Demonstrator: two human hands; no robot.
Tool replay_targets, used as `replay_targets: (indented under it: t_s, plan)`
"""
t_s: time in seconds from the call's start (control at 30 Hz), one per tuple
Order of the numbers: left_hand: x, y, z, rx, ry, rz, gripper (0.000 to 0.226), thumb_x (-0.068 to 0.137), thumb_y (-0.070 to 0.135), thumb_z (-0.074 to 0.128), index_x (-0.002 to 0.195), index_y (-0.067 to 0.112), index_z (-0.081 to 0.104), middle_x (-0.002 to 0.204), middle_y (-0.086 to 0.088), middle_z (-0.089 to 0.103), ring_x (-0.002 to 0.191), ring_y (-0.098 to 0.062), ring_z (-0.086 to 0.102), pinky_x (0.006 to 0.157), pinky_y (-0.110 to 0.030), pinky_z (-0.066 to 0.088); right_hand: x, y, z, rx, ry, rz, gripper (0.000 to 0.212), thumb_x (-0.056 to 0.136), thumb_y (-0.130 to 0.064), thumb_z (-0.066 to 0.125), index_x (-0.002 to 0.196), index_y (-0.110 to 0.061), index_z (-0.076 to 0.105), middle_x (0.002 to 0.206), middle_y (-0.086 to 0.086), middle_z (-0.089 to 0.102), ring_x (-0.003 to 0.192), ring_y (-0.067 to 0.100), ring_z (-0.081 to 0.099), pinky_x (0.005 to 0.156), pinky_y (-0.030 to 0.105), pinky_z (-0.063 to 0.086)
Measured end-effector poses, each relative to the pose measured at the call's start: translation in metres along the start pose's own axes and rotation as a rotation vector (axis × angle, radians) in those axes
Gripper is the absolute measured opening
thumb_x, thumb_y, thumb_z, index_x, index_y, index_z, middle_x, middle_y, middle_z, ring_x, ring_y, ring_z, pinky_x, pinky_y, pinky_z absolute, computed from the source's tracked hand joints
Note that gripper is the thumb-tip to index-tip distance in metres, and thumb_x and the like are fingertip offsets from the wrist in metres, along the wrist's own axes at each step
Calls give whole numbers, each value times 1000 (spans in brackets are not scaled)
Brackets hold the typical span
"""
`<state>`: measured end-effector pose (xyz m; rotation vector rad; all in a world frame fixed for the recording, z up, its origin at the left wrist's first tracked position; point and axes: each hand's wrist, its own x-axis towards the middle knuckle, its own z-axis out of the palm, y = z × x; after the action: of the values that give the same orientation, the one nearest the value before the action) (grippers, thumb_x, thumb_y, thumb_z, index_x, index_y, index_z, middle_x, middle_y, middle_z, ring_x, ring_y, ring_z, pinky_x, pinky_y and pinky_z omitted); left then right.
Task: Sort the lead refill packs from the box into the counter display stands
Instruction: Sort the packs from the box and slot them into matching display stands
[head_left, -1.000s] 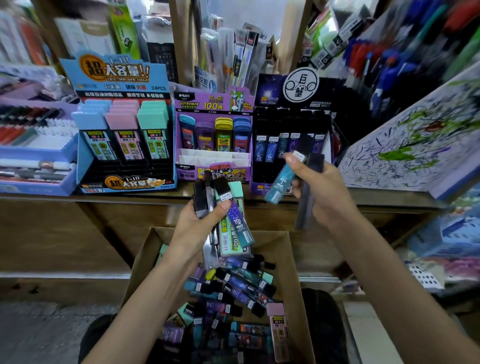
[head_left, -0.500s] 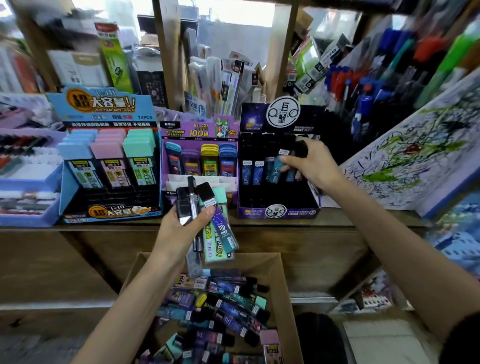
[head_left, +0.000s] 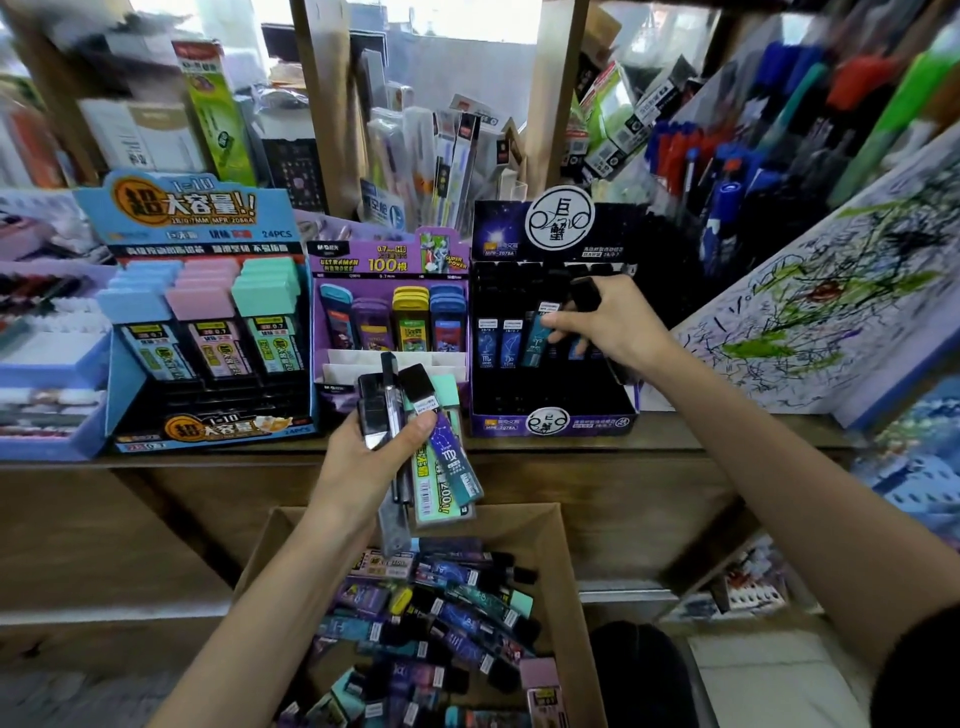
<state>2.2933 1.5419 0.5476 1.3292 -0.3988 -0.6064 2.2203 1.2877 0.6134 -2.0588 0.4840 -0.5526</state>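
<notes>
A cardboard box (head_left: 563, 561) below the counter holds several loose lead refill packs (head_left: 457, 618). My left hand (head_left: 363, 457) grips a bundle of packs (head_left: 436, 447) above the box, with black, teal and mint ones fanned out. Three display stands line the counter: a blue one (head_left: 130, 395), a purple one (head_left: 389, 260) and a dark one (head_left: 550, 421). My right hand (head_left: 613, 322) reaches into the dark stand. It holds a black pack (head_left: 584, 293), and its fingertips pinch a teal pack (head_left: 535, 338) standing upright in a row of the dark stand.
Trays of pens sit at the left edge (head_left: 47, 374). A scribbled test pad (head_left: 810, 312) leans at the right. Shelves behind the stands are crowded with packaged stationery (head_left: 447, 140) and pens (head_left: 727, 171). The wooden counter edge (head_left: 208, 460) runs across the view.
My right hand carried the teal pack from above the box up into the dark stand and now has it standing upright in a row. My left hand still holds its bundle; the view tilted upward.
</notes>
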Motion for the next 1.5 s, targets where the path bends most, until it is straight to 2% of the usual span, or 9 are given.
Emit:
replay_targets:
  t_s: [0.4, 0.7, 0.87, 1.0, 1.1, 1.2, 1.3, 1.4, 1.5]
  plan:
    - [-1, 1, -3, -12, 6, -8, 33, 67, 30, 70, 96, 18, 61, 80, 6, 74, 70, -9, 71, 53, -17, 52, 3, 7, 8, -65, -21, 51, 16, 80, -5, 71, 74, -12, 58, 76, 7, 67, 62, 10, 69, 46, 19, 50]
    - [0, -1, 1, -10, -2, -8, 36, 64, 33, 71, 95, 18, 63, 82, 5, 75, 73, -10, 71, 54, -18, 53, -4, 14, 25, -191, 111, 61, 12, 84, -17, 69, 90, -8, 64, 86, 4, 69, 61, 7, 67, 43, 16, 47]
    - [-2, 2, 1, -3, 1, -6, 37, 64, 34, 72, 96, 20, 62, 85, 4, 75, 75, -11, 71, 56, -19, 53, -14, 11, 29, -229, 191, 27, 26, 88, -27, 63, 106, -8, 64, 95, 3, 69, 67, 8, 67, 50, 22, 55]
    - [-4, 5, 1, 8, 2, -1, 37, 64, 34, 71, 96, 20, 62, 85, 5, 75, 76, -11, 71, 57, -20, 53, -15, 9, 21, -502, 155, -6, 39, 90, -38, 58, 104, -2, 64, 95, 11, 67, 79, 21, 66, 72, 38, 56]
    - [-5, 6, 1, 3, -4, -1, 36, 64, 35, 71, 96, 20, 62, 83, 4, 75, 74, -12, 71, 54, -18, 53, -16, 7, 14, -601, 84, -15, 38, 89, -45, 56, 99, -10, 66, 85, 7, 70, 68, 18, 65, 71, 34, 55]
    - [-6, 6, 2, -6, -7, 1, 35, 64, 34, 71, 95, 21, 62, 83, 4, 75, 74, -13, 71, 55, -20, 54, -20, 6, 9, -317, 158, 15, 29, 90, -43, 56, 79, -17, 62, 60, -2, 66, 50, 12, 63, 62, 31, 52]
    - [-6, 4, 4, -6, -8, -4, 33, 63, 34, 71, 93, 21, 62, 83, 3, 75, 75, -15, 72, 59, -24, 54, -22, 3, 2, -25, 248, 0, 37, 93, -47, 48, 77, -15, 60, 42, -9, 50, 39, 6, 46, 51, 23, 40]
    - [-7, 4, 5, -5, -18, 0, 34, 63, 35, 72, 92, 20, 62, 83, 1, 75, 76, -16, 72, 59, -26, 55, -21, -2, -2, 305, 268, 86, 54, 94, -60, 23, 88, -21, 59, 54, -10, 38, 48, 5, 33, 51, 19, 30]
    - [-8, 4, 6, -3, -16, 1, 38, 62, 36, 72, 94, 20, 62, 83, 2, 75, 75, -15, 72, 58, -24, 54, -19, -3, -6, 542, 269, 100, 44, 102, -41, 21, 95, -20, 59, 68, -6, 45, 60, 7, 39, 60, 20, 34]
